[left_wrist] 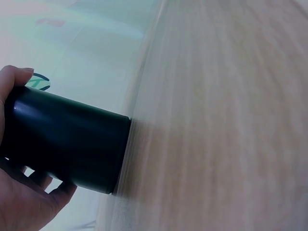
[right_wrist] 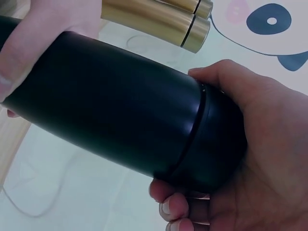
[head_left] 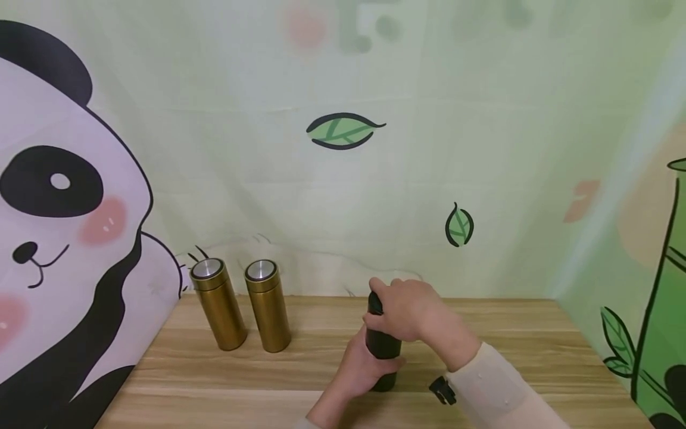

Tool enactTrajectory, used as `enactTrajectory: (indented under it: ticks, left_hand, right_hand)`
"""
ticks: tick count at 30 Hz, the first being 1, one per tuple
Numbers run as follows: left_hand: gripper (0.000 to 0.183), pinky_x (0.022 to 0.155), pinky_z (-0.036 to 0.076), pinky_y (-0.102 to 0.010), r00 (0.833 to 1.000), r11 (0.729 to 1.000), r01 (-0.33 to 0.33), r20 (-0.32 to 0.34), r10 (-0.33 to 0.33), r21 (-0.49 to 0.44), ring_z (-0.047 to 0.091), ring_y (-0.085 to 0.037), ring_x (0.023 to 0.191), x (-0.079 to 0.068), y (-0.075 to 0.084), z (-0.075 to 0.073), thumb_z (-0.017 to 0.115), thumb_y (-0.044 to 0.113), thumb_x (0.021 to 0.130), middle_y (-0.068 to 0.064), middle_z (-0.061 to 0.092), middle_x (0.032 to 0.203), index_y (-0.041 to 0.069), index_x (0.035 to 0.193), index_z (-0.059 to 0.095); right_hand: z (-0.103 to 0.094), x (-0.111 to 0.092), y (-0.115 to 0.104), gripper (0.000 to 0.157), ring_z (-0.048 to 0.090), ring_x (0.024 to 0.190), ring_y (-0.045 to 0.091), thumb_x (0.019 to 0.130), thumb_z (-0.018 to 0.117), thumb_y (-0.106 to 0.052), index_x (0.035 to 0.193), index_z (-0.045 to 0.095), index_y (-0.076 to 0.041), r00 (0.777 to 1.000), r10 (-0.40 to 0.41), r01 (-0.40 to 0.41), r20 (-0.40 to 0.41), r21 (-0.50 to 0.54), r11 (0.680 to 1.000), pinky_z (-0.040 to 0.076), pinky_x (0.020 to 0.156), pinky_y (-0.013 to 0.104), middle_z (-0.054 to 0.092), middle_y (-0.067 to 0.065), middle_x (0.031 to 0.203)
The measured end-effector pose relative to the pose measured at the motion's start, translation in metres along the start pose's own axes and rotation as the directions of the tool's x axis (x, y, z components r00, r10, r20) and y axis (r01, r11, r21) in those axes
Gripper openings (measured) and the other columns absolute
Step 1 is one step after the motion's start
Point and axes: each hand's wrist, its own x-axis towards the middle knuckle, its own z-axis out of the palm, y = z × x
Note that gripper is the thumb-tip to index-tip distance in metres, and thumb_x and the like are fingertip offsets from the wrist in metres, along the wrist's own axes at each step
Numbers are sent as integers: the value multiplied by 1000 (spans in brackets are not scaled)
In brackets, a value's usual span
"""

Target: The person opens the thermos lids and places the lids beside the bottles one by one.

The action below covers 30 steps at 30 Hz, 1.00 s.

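A dark, nearly black-green thermos bottle [head_left: 383, 344] stands on the wooden table, its base against the surface in the left wrist view. My left hand [head_left: 360, 364] grips the lower body, thumb across the near side. Up top, my right hand [head_left: 409, 307] holds the lid [right_wrist: 222, 144], fingers and thumb curled round it. The right wrist view shows a thin seam between lid and body. Much of the lid is hidden by the right hand in the head view.
Two gold thermos bottles, one further left [head_left: 220, 313] and one beside it [head_left: 270, 316], stand upright with silver-topped lids. The wooden table [head_left: 214, 390] ends at a pale green fabric backdrop [head_left: 375, 208] printed with a panda and leaves. A black buckle [head_left: 442, 391] sits by the right wrist.
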Motion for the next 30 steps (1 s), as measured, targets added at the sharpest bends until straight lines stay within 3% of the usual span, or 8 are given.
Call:
enactTrajectory:
  ticks: [9, 16, 24, 30]
  left_hand:
    - [80, 99, 50, -34, 1000, 1000, 15, -10, -16, -21, 64, -15, 118, -2, 3, -1, 83, 28, 85, 7, 64, 136, 35, 152, 40]
    - [73, 99, 49, -31, 999, 999, 10, -39, -11, -37, 65, -12, 113, -2, 3, 1, 85, 25, 82, 8, 67, 129, 35, 144, 48]
    - [74, 99, 49, -34, 999, 1000, 19, -44, -19, 6, 64, -13, 112, 0, 1, 1, 87, 30, 81, 6, 67, 127, 33, 143, 48]
    - [75, 101, 48, -33, 1000, 1000, 11, -28, -11, -2, 64, -12, 114, 1, -1, -1, 87, 34, 80, 10, 65, 129, 37, 144, 46]
  right_hand:
    - [-3, -5, -11, 80, 67, 84, 26, 91, 64, -68, 147, 51, -12, 988, 142, -143, -55, -25, 989, 54, 66, 41, 73, 11, 102]
    - [-5, -6, -17, 96, 70, 83, 27, 84, 54, -86, 132, 59, -2, 969, 229, -232, -97, -25, 972, 55, 64, 40, 71, 11, 92]
    - [-1, -2, -18, 78, 63, 71, 21, 87, 56, -81, 96, 69, -5, 953, 282, -279, -109, 44, 959, 49, 56, 35, 65, 6, 80]
    - [1, 1, -19, 63, 60, 69, 22, 93, 62, -63, 101, 64, -1, 955, 277, -272, -106, 56, 961, 50, 59, 36, 64, 9, 78]
